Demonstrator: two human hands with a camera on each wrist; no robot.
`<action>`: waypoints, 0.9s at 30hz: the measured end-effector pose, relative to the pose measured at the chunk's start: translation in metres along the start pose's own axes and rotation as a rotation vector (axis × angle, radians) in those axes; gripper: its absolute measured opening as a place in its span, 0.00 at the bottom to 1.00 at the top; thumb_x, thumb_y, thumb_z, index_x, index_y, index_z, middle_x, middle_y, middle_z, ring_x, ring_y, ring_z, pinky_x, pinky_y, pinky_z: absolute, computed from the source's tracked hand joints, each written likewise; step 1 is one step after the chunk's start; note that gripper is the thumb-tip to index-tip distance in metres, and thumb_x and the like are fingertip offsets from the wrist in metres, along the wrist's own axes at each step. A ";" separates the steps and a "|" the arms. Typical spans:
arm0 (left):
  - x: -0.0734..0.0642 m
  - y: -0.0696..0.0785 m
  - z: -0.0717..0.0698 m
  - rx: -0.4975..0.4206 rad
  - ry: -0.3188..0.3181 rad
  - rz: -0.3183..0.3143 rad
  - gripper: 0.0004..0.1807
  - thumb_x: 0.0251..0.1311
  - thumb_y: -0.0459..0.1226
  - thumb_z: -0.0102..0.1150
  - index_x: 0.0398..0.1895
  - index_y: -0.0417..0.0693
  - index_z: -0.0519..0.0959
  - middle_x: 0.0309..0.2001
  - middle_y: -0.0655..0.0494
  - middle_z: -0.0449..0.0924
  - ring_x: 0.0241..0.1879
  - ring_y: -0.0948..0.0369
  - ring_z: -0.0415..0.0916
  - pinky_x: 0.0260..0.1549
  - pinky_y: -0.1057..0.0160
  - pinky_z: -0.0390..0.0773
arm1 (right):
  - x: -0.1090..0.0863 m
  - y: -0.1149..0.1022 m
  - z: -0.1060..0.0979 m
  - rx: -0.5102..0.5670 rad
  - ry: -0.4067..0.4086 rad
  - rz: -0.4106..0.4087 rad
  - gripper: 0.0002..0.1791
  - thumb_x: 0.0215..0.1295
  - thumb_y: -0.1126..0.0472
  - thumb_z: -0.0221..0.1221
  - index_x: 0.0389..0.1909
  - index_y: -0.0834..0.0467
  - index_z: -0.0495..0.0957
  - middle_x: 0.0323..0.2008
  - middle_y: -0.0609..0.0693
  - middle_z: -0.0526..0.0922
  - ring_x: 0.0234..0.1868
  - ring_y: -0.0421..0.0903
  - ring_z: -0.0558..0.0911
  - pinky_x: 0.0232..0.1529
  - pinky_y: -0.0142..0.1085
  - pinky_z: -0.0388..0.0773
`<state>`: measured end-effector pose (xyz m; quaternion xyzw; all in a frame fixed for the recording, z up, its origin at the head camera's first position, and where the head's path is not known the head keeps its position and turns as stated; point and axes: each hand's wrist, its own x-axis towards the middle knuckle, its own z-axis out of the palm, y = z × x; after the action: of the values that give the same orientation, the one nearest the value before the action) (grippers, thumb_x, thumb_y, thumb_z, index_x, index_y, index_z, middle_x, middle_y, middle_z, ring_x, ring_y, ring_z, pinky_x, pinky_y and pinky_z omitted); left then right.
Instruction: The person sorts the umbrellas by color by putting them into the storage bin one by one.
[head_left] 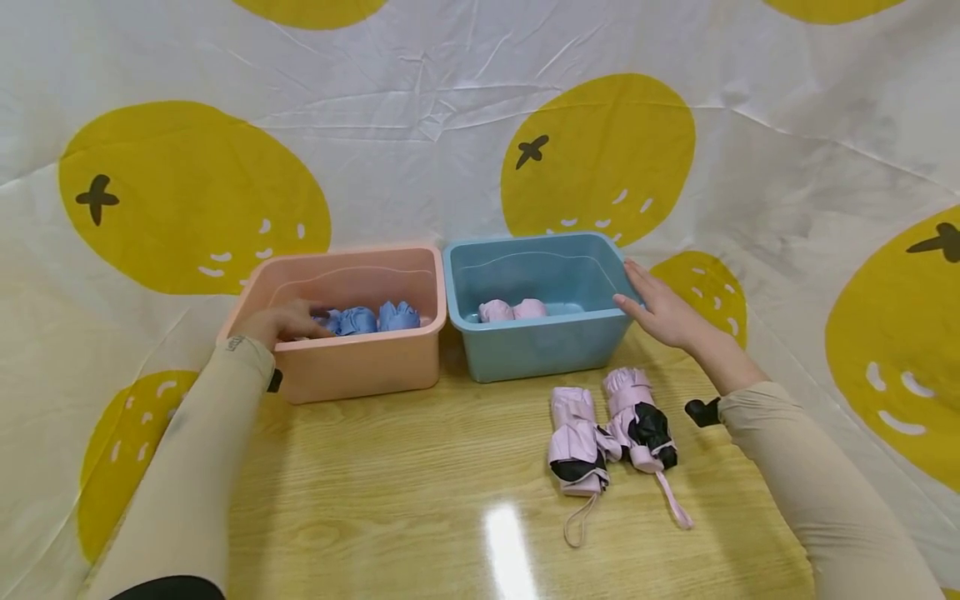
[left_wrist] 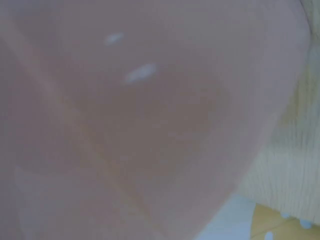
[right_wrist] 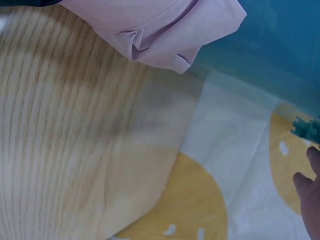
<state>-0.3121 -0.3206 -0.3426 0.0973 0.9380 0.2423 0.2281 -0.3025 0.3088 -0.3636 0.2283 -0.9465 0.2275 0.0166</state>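
Observation:
My left hand [head_left: 288, 321] reaches over the near rim of the pink bin [head_left: 360, 367], at the leftmost of several blue bundles, which look like folded umbrellas [head_left: 357, 321]. Part of its fingers is hidden, so whether they grip that bundle cannot be told. The left wrist view shows only the blurred pink bin wall [left_wrist: 165, 125]. My right hand [head_left: 663, 308] rests at the right rim of the blue bin [head_left: 540, 342], fingers extended; in the right wrist view its fingertips [right_wrist: 302, 182] show near that bin. Two pink folded umbrellas [head_left: 513, 311] lie inside the blue bin.
Two more pink folded umbrellas [head_left: 573, 442] with black parts and wrist straps lie on the wooden table [head_left: 375, 492], in front of the blue bin. A white cloth [head_left: 420, 167] with yellow fruit prints hangs behind the bins. Both bins stand side by side.

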 end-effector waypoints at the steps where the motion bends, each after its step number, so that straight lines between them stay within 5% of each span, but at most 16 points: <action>1: -0.001 0.001 0.001 -0.017 0.010 -0.004 0.44 0.69 0.42 0.64 0.79 0.29 0.55 0.75 0.25 0.57 0.67 0.32 0.66 0.61 0.38 0.74 | 0.001 0.000 0.000 0.001 0.001 -0.003 0.44 0.83 0.42 0.45 0.84 0.61 0.36 0.84 0.57 0.35 0.83 0.64 0.41 0.79 0.62 0.40; 7: -0.002 0.009 0.000 -0.080 0.134 0.034 0.45 0.71 0.49 0.64 0.80 0.34 0.57 0.74 0.30 0.63 0.61 0.41 0.75 0.54 0.43 0.80 | 0.002 -0.002 0.000 0.012 -0.007 -0.010 0.45 0.83 0.42 0.45 0.84 0.62 0.36 0.84 0.58 0.35 0.83 0.65 0.40 0.79 0.62 0.40; 16: -0.021 0.039 0.000 -0.163 0.279 0.234 0.38 0.76 0.42 0.58 0.81 0.36 0.56 0.71 0.32 0.67 0.66 0.39 0.70 0.61 0.38 0.75 | -0.001 -0.002 -0.001 0.006 -0.004 0.000 0.45 0.83 0.42 0.45 0.84 0.61 0.36 0.84 0.60 0.36 0.83 0.65 0.41 0.79 0.62 0.40; 22: -0.047 0.061 0.018 -0.170 0.466 0.318 0.33 0.77 0.41 0.57 0.80 0.41 0.61 0.66 0.36 0.73 0.62 0.40 0.74 0.59 0.37 0.75 | 0.000 -0.001 -0.001 0.004 -0.004 -0.005 0.45 0.83 0.42 0.45 0.84 0.62 0.36 0.84 0.61 0.37 0.83 0.64 0.40 0.79 0.62 0.40; 27: -0.065 0.073 0.044 -0.119 0.685 0.428 0.32 0.73 0.37 0.62 0.77 0.40 0.66 0.64 0.38 0.74 0.55 0.41 0.78 0.51 0.40 0.78 | 0.000 -0.001 -0.001 0.000 -0.002 -0.010 0.45 0.83 0.42 0.45 0.84 0.63 0.37 0.84 0.62 0.37 0.83 0.64 0.41 0.79 0.62 0.40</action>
<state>-0.2289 -0.2582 -0.3159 0.1909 0.9026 0.3564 -0.1477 -0.3018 0.3088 -0.3624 0.2334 -0.9453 0.2272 0.0169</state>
